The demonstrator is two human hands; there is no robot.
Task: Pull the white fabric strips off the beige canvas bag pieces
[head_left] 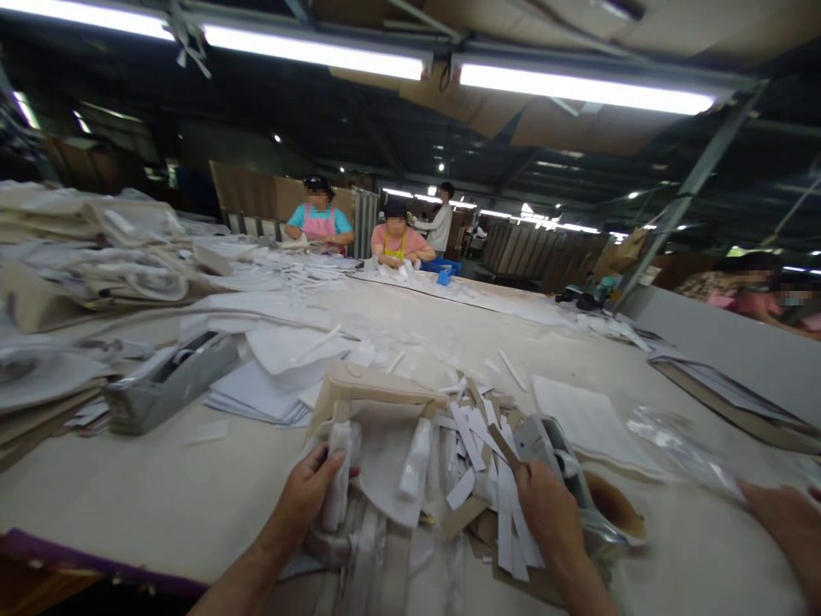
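A beige bag (385, 393) lies in front of me, with white wrapping on its straps and clear plastic about it. My left hand (321, 479) is closed around one white-wrapped strap (341, 466) at the bag's left side. To the right of the bag is a loose heap of white paper strips (471, 436) and brown card pieces. My right hand (548, 505) reaches over this heap, its fingers closed on a narrow brown cardboard strip (504, 447). Right beside that hand stands a grey tape dispenser (545, 432) with a brown tape roll (612, 506) near it.
Another grey tape dispenser (170, 381) stands at left by white sheets (262, 389). Piled wrapped bags (90, 274) fill the far left. A co-worker's hand (779, 522) touches clear plastic (686, 449) at right. Two people sit across the table; another person stands behind them.
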